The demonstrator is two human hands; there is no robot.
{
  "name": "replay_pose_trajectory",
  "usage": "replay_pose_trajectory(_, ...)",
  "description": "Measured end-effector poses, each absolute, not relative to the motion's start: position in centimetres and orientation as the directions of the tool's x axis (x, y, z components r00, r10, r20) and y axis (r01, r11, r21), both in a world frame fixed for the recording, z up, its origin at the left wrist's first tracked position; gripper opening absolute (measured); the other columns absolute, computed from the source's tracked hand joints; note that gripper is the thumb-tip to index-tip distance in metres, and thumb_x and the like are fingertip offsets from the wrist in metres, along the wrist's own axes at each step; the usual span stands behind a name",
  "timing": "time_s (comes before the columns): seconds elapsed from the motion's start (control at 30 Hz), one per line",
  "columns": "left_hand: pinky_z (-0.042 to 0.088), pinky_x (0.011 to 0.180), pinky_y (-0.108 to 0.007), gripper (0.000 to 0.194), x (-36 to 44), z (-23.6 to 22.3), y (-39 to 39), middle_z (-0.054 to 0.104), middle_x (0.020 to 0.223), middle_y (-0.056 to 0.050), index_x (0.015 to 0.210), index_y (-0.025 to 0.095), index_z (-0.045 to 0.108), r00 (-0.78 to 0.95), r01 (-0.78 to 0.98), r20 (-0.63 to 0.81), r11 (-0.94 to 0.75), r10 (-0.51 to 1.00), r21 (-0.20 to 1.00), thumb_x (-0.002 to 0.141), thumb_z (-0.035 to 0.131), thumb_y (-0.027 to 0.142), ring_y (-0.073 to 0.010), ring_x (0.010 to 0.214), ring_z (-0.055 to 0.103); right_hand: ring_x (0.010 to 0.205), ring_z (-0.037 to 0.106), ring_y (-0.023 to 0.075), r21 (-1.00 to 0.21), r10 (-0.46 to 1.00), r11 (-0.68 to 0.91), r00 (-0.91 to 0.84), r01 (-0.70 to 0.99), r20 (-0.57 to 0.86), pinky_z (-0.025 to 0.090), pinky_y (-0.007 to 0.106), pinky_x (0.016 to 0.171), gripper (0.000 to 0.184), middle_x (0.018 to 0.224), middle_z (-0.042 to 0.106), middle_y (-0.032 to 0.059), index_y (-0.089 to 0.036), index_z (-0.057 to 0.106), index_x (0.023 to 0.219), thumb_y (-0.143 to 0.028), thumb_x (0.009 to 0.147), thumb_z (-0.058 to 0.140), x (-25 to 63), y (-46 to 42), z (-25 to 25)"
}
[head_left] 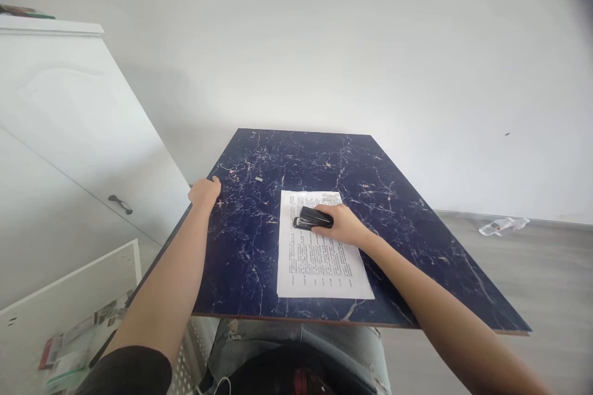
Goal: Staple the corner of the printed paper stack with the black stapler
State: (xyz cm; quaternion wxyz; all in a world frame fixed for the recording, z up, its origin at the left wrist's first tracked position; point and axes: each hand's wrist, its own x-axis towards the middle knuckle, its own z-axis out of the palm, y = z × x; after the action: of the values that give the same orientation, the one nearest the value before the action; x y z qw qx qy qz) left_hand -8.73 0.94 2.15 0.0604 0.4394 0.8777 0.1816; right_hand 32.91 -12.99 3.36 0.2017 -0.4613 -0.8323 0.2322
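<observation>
A black stapler [315,217] lies over the upper part of a printed sheet of paper [319,265], its nose pointing left. My right hand [341,224] is closed around the rear of the stapler, thumb on the near side and fingers on the far side. The paper rests on a dark blue marble-patterned table [241,247]; whether it is one sheet or a stack I cannot tell. At the table's left edge is my left hand [205,192], its fingers curled over the rim and mostly hidden.
A white cabinet [69,111] with a dark handle [120,203] stands at the left. Below it, an open white drawer or box [69,274] holds assorted items. A small pale scrap [259,179] lies on the table. Clear crumpled plastic [503,226] is on the floor at right.
</observation>
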Motion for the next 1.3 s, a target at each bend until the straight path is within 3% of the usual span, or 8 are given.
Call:
replay_pose_trajectory(0.1,0.046,0.107,-0.057,0.061,-7.7,2.7,0.7,0.053,0.149,-0.036,0.142,0.0,0.056,-0.61,0.771,0.209,0.513,0.764,0.376,0.097,0.051,0.041,-0.0463,0.14,0.049,0.083,0.073,0.0233,-0.581,0.855,0.482,-0.496,0.656,0.15,0.055,0.037,0.071,0.028,0.1,0.079,0.0057,-0.025,0.071,0.116,-0.036,0.091,0.074,32.6,-13.1,3.3)
replay_pose_trajectory(0.17,0.043,0.112,-0.053,0.053,-6.0,3.1,0.4,0.052,0.15,-0.03,0.141,0.005,0.057,-0.499,0.849,0.368,0.358,0.785,0.389,0.098,0.05,0.035,-0.0412,0.14,0.048,0.09,0.074,0.0242,-0.564,0.848,0.51,-0.492,0.65,0.199,0.057,0.038,0.077,0.035,0.11,0.079,0.007,-0.026,0.068,0.126,-0.037,0.094,0.072,32.6,-13.3,3.1)
replay_pose_trajectory(0.3,0.044,0.115,-0.043,0.031,0.1,2.6,-0.9,0.068,0.125,-0.016,0.117,0.015,0.071,0.1,0.87,0.507,-0.323,0.856,0.373,0.101,0.045,0.022,-0.0284,0.125,0.06,0.091,0.071,0.0277,-0.35,0.805,0.588,-0.486,0.729,0.34,0.056,0.043,0.08,0.028,0.105,0.077,0.0104,-0.025,0.067,0.124,-0.039,0.1,0.064,32.0,-13.9,2.7)
replay_pose_trajectory(0.43,0.036,0.123,-0.046,0.042,5.8,0.7,-2.7,0.053,0.156,-0.017,0.14,0.014,0.063,0.506,0.661,0.468,-0.674,0.725,0.33,0.107,0.044,0.03,-0.0287,0.143,0.05,0.09,0.069,0.0298,-0.22,0.759,0.624,-0.514,0.75,0.401,0.055,0.045,0.08,0.028,0.101,0.074,0.0139,-0.02,0.065,0.125,-0.037,0.106,0.053,30.8,-14.4,2.2)
replay_pose_trajectory(0.57,0.033,0.124,-0.053,0.051,7.4,-0.5,-3.3,0.052,0.158,-0.018,0.154,0.014,0.051,0.614,0.668,0.3,-0.683,0.73,0.295,0.106,0.047,0.03,-0.0331,0.148,0.045,0.089,0.07,0.0288,-0.244,0.767,0.616,-0.502,0.749,0.399,0.057,0.045,0.077,0.029,0.105,0.075,0.014,-0.02,0.064,0.13,-0.031,0.105,0.052,30.7,-14.6,2.4)
replay_pose_trajectory(0.73,0.041,0.115,-0.054,0.038,7.0,-0.3,-3.3,0.065,0.133,-0.012,0.14,0.02,0.062,0.644,0.638,0.289,-0.705,0.709,0.309,0.104,0.049,0.024,-0.0308,0.126,0.058,0.088,0.073,0.0279,-0.442,0.868,0.457,-0.278,0.772,0.412,0.062,0.05,0.08,0.033,0.11,0.077,0.0128,-0.024,0.068,0.131,-0.029,0.1,0.058,36.2,-12.4,5.5)
replay_pose_trajectory(0.97,0.05,0.105,-0.044,0.034,6.8,0.7,-3.7,0.061,0.124,-0.01,0.131,0.023,0.061,0.636,0.445,0.374,-0.716,0.675,0.538,0.103,0.044,0.015,-0.0237,0.114,0.063,0.102,0.073,0.0332,-0.372,0.909,0.321,-0.173,0.871,0.379,0.059,0.049,0.088,0.036,0.114,0.077,0.013,-0.021,0.073,0.127,-0.035,0.095,0.064,45.6,-8.5,5.6)
replay_pose_trajectory(1.3,0.055,0.101,-0.044,0.019,6.1,1.4,-2.1,0.067,0.11,-0.006,0.106,0.027,0.076,0.58,0.339,0.344,-0.603,0.738,0.722,0.102,0.057,0.028,-0.0204,0.103,0.067,0.101,0.072,0.0277,-0.446,0.911,0.401,-0.295,0.8,0.29,0.058,0.044,0.09,0.028,0.111,0.076,0.0078,-0.026,0.072,0.125,-0.032,0.098,0.067,44.3,-9.6,4.1)
